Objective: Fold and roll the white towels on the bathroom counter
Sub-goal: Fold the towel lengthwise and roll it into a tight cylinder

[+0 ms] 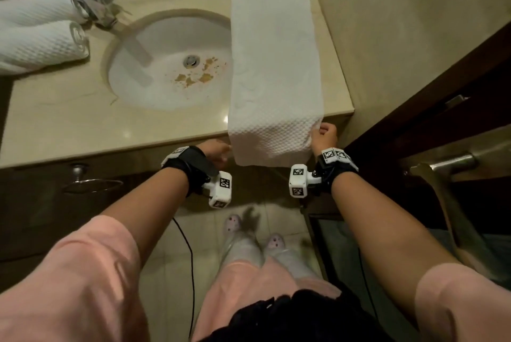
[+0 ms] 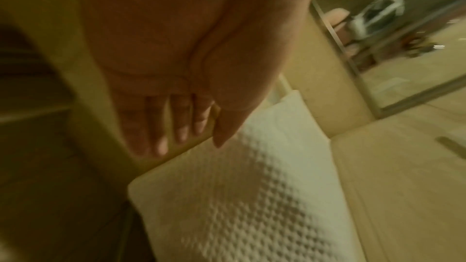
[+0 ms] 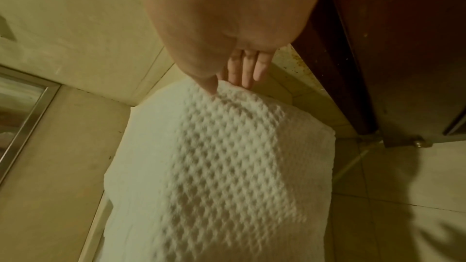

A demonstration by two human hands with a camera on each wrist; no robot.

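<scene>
I see my right hand [image 1: 325, 137] pinching the towel [image 1: 272, 65] edge; my left hand [image 1: 218, 152] is spread beside it.

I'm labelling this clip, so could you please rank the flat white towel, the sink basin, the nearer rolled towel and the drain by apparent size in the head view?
1. flat white towel and sink basin: alike in extent, so unranked.
2. nearer rolled towel, partly cut off at the frame edge.
3. drain, clearly smallest.
</scene>
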